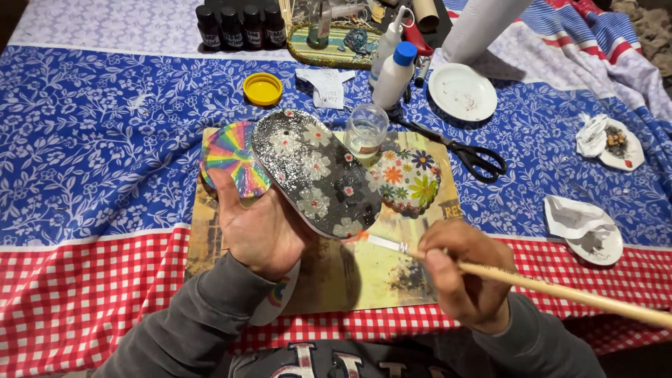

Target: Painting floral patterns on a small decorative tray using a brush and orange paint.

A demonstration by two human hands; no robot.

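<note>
Rt hand (458,269) w/ brush (490,269), tip at black oval plaque (315,171) edge.

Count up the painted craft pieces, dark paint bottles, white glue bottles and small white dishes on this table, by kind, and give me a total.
Painted craft pieces: 3, the black flowered oval, rainbow piece, flowered heart
Dark paint bottles: 4
White glue bottles: 2
Small white dishes: 3
Total: 12

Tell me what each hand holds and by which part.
The left hand props the black flowered oval piece from beneath, palm under its near edge. The right hand pinches the paintbrush on its wooden handle, behind the ferrule.
</note>
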